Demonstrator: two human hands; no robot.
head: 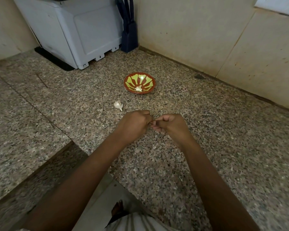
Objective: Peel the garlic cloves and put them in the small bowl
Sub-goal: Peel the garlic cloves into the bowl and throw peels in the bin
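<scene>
A small red bowl (139, 82) with a green pattern sits on the granite counter, with pale garlic pieces (138, 88) lying inside near its front. A white garlic piece (118, 105) lies on the counter to the bowl's front left. Just in front of it my left hand (134, 125) and my right hand (173, 126) meet, fingers curled, fingertips together at a small thing between them. That thing is almost wholly hidden by my fingers, so I cannot see what it is.
A pale grey appliance (77, 30) stands at the back left on a dark mat. A dark knife block (129, 32) stands in the corner. Beige walls close the back and right. The counter's front edge (97, 162) steps down at the lower left.
</scene>
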